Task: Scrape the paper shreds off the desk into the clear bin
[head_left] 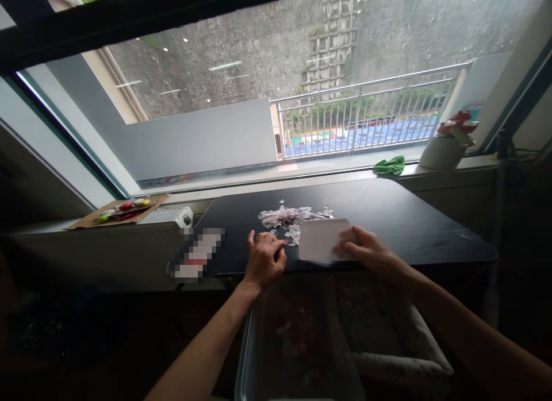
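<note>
My right hand (366, 249) grips the right end of a thin, pale rectangular plate with rounded corners (321, 240), thumb on the near face. The plate is held tilted over the front edge of the black tabletop (371, 203). Behind it lies a heap of torn white paper scraps (288, 217), partly covered by the plate. At the heap's near left is my left hand (265, 256), with curled fingers, thumb and index tips close together and the little finger raised. Whatever is between those tips is too small to make out. Below the table edge stands a clear plastic bin (297, 332) with some scraps inside.
A pixelated item (200, 254) lies at the table's left end. Beyond it are a white radiator (168, 216) and cardboard with colourful small items (125, 208). A green cloth (390, 165) and a white pot (444, 151) stand on the windowsill. A light-coloured padded seat (401, 361) is right of the bin.
</note>
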`<action>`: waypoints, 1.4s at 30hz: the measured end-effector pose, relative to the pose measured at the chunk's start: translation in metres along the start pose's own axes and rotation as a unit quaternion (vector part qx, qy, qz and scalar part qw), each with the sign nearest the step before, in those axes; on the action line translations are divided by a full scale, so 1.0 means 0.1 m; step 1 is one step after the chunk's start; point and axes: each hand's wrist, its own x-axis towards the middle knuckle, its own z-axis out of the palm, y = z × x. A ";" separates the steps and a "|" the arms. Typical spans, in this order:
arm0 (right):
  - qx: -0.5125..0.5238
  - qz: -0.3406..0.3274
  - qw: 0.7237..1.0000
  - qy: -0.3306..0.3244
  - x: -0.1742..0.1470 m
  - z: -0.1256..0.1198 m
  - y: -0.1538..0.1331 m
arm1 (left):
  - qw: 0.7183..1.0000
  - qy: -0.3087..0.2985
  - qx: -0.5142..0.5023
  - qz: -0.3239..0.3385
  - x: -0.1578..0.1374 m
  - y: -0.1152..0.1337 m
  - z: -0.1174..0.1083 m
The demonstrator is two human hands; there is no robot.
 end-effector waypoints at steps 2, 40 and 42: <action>0.018 0.007 1.000 -0.008 -0.01 0.00 -0.01 | 1.000 -0.001 0.004 0.002 0.00 0.00 0.01; -0.112 -0.079 0.989 0.053 -0.02 -0.05 -0.12 | 0.997 0.035 -0.044 0.059 -0.04 -0.04 0.02; -0.105 -0.078 0.990 0.056 0.01 -0.05 -0.11 | 0.996 0.025 -0.050 0.072 -0.04 -0.04 0.00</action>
